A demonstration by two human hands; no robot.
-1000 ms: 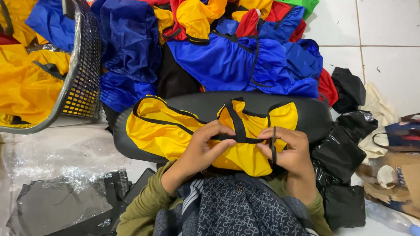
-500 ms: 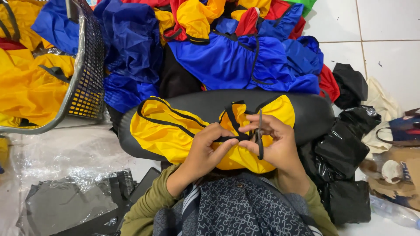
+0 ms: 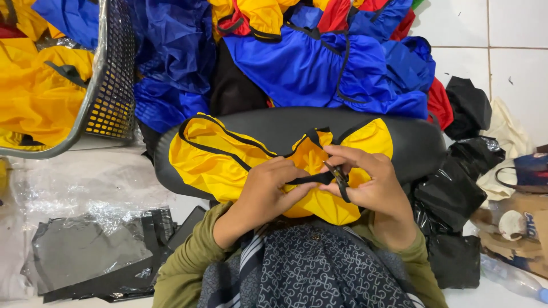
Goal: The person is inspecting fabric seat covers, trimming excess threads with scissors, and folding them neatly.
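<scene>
Fingers (image 3: 288, 181) of the left hand (image 3: 265, 194) are pinching the black trim (image 3: 308, 179) of a yellow garment (image 3: 228, 165); the right hand (image 3: 374, 182) is closing snips (image 3: 341, 178). Fabric looks light, limp, slippery; best gripped at the trim.

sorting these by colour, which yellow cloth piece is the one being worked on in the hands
The yellow piece with black trim lying on the black cushion, held by the left hand and the right hand. The other yellow cloth sits untouched in the basket.
</scene>
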